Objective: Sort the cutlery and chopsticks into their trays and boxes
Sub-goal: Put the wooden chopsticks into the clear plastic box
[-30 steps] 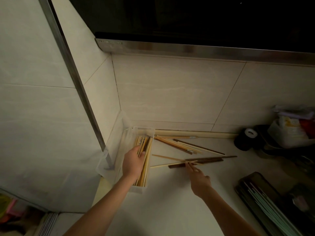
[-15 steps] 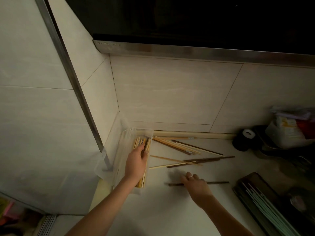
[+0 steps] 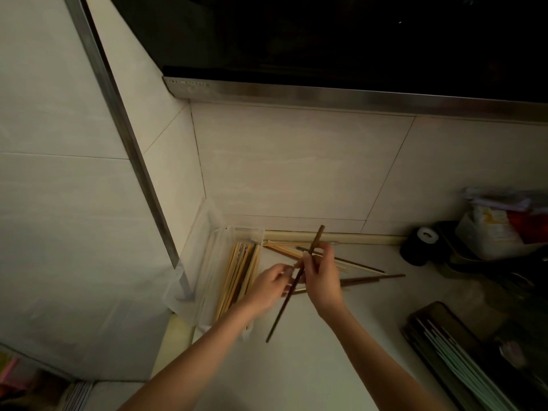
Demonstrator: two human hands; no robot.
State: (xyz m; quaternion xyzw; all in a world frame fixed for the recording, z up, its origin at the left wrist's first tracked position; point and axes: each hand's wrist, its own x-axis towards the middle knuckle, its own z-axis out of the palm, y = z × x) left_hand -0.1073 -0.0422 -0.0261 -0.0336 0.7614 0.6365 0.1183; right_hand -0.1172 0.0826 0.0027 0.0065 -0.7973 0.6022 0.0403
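Note:
A dark brown chopstick [image 3: 281, 311] is lifted off the counter, slanting from lower left to upper right. My right hand [image 3: 321, 278] pinches it near its upper third. My left hand [image 3: 268, 287] is beside it with fingertips at the stick's middle; whether it grips is unclear. To the left, a clear plastic box [image 3: 207, 280] in the corner holds several light wooden chopsticks [image 3: 240, 274]. More loose chopsticks [image 3: 364, 266], light and dark, lie on the counter behind my hands.
A dark tray [image 3: 427, 318] with pale green chopsticks [image 3: 462, 372] sits at the lower right. A black roll [image 3: 419, 244] and bagged items [image 3: 498, 229] stand at the right back. Tiled walls close the corner; a hood overhangs above.
My right hand picked the dark chopstick up from the counter and raised it leftward. My left hand left the clear box and came over to the stick.

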